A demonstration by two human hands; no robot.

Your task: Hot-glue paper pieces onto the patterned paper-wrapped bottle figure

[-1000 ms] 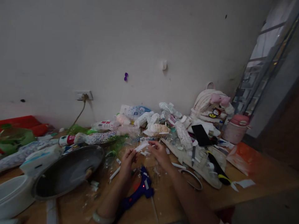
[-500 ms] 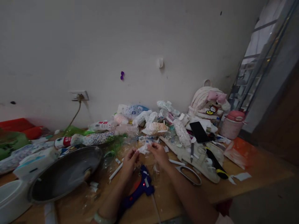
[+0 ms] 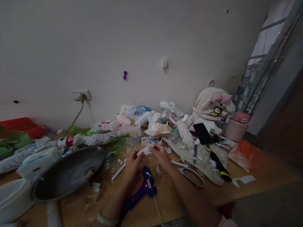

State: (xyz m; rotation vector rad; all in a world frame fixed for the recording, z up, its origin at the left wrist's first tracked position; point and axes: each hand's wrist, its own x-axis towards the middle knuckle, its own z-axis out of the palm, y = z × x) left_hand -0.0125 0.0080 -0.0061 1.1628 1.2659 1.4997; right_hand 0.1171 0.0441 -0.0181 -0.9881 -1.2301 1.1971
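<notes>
A small crumpled piece of white tissue (image 3: 146,150) is stretched between my two hands above the table. My left hand (image 3: 133,161) pinches its left end with thumb and fingers. At its right end my right hand (image 3: 161,155) grips it the same way. Below and between my forearms lies a blue glue gun (image 3: 144,187) with a red light on, a clear glue stick (image 3: 158,209) running from its back. A white pen-like stick (image 3: 118,172) rests left of my left hand.
On the left are a dark round pan lid (image 3: 68,175) and a white tub (image 3: 14,198). Bags and wrapped bundles line the wall. To the right lie scissors (image 3: 193,177), a black phone (image 3: 203,133), a yellow-black cutter (image 3: 220,165), a pink bottle (image 3: 236,126) and a backpack (image 3: 210,101).
The view has shifted slightly. My hands stay at nearly the same spot, and the fingers of my left hand have moved a little on the white tissue.
</notes>
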